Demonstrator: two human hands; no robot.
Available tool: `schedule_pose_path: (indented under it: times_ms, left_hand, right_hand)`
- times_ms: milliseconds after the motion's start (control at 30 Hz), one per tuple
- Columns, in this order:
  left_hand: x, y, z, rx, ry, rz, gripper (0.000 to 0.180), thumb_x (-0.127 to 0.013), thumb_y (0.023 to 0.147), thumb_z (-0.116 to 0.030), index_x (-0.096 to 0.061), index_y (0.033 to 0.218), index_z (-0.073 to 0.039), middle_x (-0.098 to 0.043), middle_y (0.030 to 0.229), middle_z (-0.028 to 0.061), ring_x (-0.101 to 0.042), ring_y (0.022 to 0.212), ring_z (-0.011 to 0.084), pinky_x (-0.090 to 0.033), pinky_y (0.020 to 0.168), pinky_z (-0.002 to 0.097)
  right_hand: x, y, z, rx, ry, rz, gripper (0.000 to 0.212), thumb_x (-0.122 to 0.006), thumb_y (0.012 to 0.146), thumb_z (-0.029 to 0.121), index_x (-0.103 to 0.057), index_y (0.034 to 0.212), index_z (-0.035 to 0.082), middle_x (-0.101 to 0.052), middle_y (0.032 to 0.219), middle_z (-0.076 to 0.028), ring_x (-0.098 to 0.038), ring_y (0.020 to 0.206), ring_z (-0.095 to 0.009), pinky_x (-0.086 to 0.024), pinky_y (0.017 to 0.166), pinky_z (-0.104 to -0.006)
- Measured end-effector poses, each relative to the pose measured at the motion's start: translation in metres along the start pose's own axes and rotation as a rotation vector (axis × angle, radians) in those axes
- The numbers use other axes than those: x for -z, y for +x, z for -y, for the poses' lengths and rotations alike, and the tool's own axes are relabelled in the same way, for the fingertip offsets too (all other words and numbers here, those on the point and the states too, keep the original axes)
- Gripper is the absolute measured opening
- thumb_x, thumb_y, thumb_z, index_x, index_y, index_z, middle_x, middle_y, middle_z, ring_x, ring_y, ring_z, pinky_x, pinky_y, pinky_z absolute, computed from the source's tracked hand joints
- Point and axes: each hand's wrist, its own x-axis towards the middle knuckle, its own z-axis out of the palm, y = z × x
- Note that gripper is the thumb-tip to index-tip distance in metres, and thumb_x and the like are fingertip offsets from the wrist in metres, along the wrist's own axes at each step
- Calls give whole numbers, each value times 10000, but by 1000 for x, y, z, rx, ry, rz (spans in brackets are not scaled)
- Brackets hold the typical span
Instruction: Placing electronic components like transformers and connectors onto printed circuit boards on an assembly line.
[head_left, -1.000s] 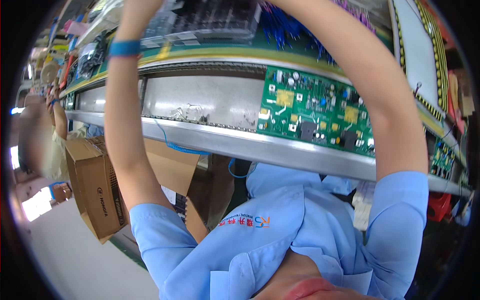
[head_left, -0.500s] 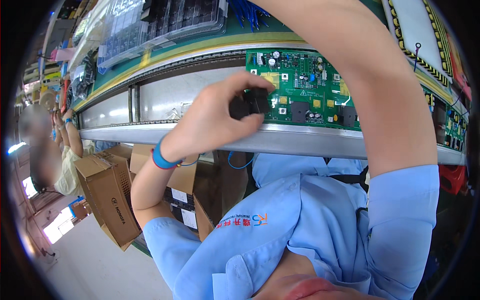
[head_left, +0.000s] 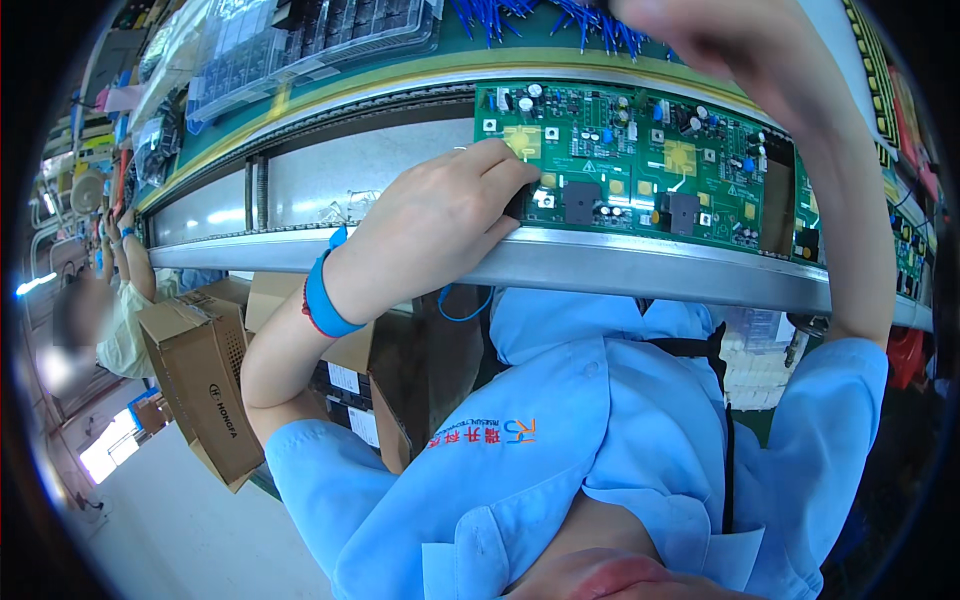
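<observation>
Beyond the green circuit board (head_left: 645, 162) lie blue wires (head_left: 490, 22), with a plastic tray (head_left: 370, 57) of dark parts farther to its left and a metal rail (head_left: 640, 268) along its near edge. At the board's near left corner, the left hand (head_left: 430, 220) has thumb and fingers closed about a mostly hidden dark block (head_left: 515, 207) — its seating cannot be told, so that spot seems unfinished, though two black blocks (head_left: 580, 203) already sit farther right. Above the board's far edge hangs the right hand (head_left: 690, 32) — blurred, its finger state unclear.
</observation>
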Motion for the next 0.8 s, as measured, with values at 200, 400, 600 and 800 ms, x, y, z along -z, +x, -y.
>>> schedule_pose_path:
  times_ms: [200,400,600,800]
  left_hand:
    - [8,5,2,9,-158,15,507,-749,751,-46,-569,1224,-29,-542,1117,124,-598,1020,307,-497,845,376]
    - [8,7,5,262,-1010,-22,611,-777,802,-109,-507,1345,-40,-504,1086,37,-575,967,151,-468,857,298]
    - [-3,15,10,308,-1443,-42,587,-735,857,-58,-470,1376,14,-562,1101,65,-628,962,160,-515,830,264]
    - [3,13,10,335,-1270,-86,706,-769,839,-190,-418,1406,43,-623,1142,112,-646,919,166,-530,752,247]
  right_hand:
    - [-9,-100,-33,-70,-284,-67,461,-688,765,76,-606,1214,14,-563,1239,-76,-541,909,-82,-442,741,-226]
    - [-41,-146,-65,69,-818,-251,462,-686,796,45,-582,1245,84,-566,1106,-130,-610,948,-322,-518,802,-365]
    - [-43,-153,-73,9,-1042,-268,564,-664,804,40,-504,1342,95,-589,1079,-111,-627,881,-311,-525,673,-397]
    - [-40,-147,-73,54,-1092,-229,601,-682,794,59,-497,1364,109,-602,1022,-99,-630,869,-291,-517,650,-393]
